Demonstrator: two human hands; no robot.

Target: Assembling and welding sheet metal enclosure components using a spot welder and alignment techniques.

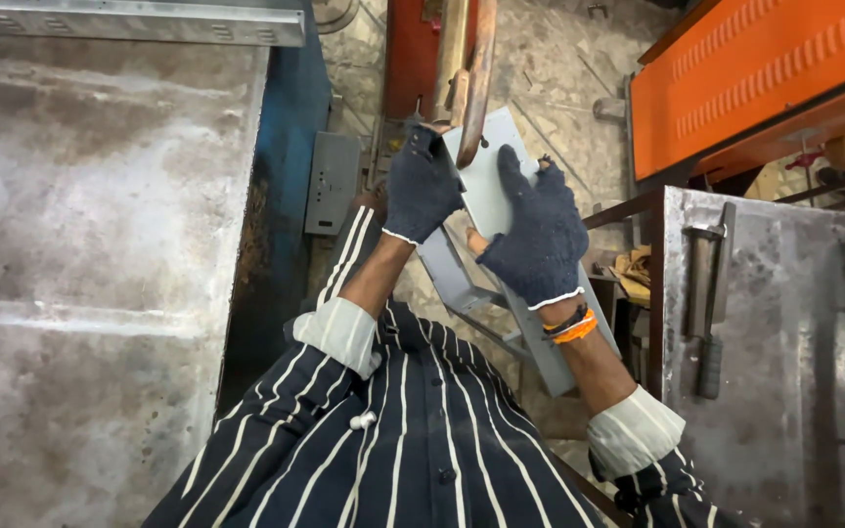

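Both my hands wear dark knitted gloves and hold a grey sheet-metal bracket [486, 191] up against the copper-coloured arms [471, 73] of a red machine. My left hand [421, 184] grips the bracket's upper left edge, right under the tip of the arms. My right hand [538, 233] lies flat on the bracket's face, fingers wrapped round its right side. The lower part of the bracket [540, 347] runs down past my right wrist. My striped shirt fills the bottom of the view.
A worn steel table [80, 274] with a blue side lies to the left. To the right stands another steel bench [784, 372] with a long handled tool [708, 303] on it. An orange machine cover [755, 78] sits at the top right. A grey box [333, 184] leans by the blue side.
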